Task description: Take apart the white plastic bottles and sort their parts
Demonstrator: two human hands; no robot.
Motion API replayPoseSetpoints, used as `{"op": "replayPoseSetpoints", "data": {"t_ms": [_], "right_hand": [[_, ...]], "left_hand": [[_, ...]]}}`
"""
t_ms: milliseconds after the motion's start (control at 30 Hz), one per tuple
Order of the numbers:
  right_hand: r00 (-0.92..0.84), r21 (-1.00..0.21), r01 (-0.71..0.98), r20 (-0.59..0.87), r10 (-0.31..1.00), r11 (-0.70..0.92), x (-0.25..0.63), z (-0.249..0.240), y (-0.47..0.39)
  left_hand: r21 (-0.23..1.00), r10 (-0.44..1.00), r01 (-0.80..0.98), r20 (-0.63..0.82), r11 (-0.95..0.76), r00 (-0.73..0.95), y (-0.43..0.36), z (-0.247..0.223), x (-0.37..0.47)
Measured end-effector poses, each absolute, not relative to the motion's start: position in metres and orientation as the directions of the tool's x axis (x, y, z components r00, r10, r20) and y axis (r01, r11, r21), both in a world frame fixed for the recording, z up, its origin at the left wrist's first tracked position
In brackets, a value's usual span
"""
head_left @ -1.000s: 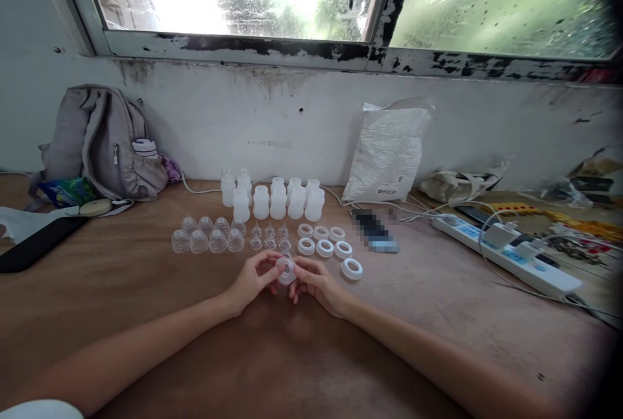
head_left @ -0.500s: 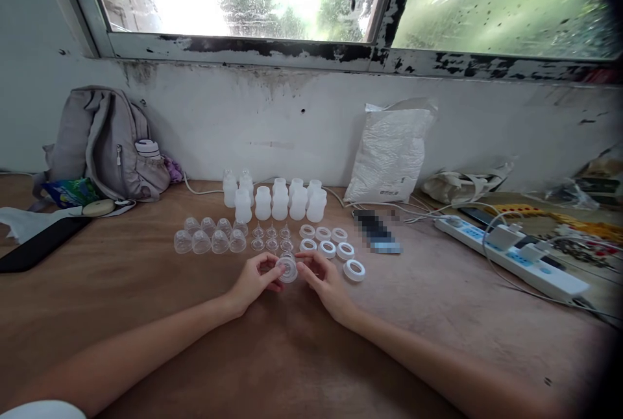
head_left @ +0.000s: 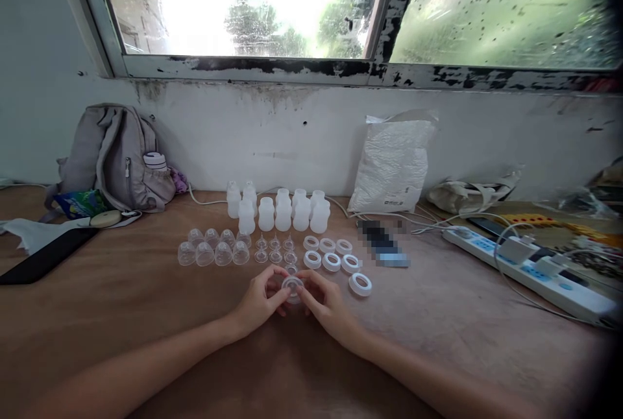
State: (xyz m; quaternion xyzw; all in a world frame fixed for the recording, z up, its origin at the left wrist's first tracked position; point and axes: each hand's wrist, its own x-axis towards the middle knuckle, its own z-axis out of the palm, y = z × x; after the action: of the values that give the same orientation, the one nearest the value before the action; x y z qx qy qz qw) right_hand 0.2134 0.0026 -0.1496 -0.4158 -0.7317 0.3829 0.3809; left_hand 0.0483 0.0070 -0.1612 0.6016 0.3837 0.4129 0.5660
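Between my left hand (head_left: 265,299) and my right hand (head_left: 324,299) is a round piece made of a white ring with a clear nipple (head_left: 293,289), gripped from both sides by thumbs and fingers. Just behind my fingertips stand several clear nipples (head_left: 275,255) in short rows. White rings (head_left: 331,262) lie to their right, one (head_left: 360,284) nearer to me beside my right hand. Clear domed caps (head_left: 205,253) are lined up on the left. Several translucent white bottles (head_left: 283,211) stand at the back, some with clear tops.
A grey backpack (head_left: 114,159) and a black flat object (head_left: 43,257) are at the left. A white plastic package (head_left: 392,166) leans on the wall. At the right lie a power strip (head_left: 530,270) with cables and a blurred-out object (head_left: 382,244) on the brown table (head_left: 462,341).
My right hand has closed in on the round piece, and both thumbs now press on it. The whole view has shifted, so the table things appear slightly lower.
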Motion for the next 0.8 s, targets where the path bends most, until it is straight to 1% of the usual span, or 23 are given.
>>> {"op": "replayPoseSetpoints", "data": {"t_ms": [167,333,567,800], "right_hand": [[-0.383,-0.823,0.381,0.274,0.882,0.421,0.213,-0.1506,0.0006],[-0.374,-0.757,0.448,0.325,0.869,0.476,0.2119,-0.1543,0.0015],[-0.327,-0.777,0.434,0.335,0.884,0.455,0.2099,-0.1506,0.0017],[-0.365,-0.796,0.407,0.309,0.878,0.449,0.2121,-0.1506,-0.0017]], "left_hand": [[0.993,0.927,0.071,0.062,-0.095,0.37,0.0046,-0.1607,0.0498],[0.977,0.924,0.145,0.094,-0.158,0.37,0.0013,-0.1587,0.0519],[0.932,0.91,0.235,0.175,-0.276,0.377,0.0007,-0.1599,0.0494],[0.93,0.914,0.249,0.168,-0.272,0.371,0.0021,-0.163,0.0497]]}}
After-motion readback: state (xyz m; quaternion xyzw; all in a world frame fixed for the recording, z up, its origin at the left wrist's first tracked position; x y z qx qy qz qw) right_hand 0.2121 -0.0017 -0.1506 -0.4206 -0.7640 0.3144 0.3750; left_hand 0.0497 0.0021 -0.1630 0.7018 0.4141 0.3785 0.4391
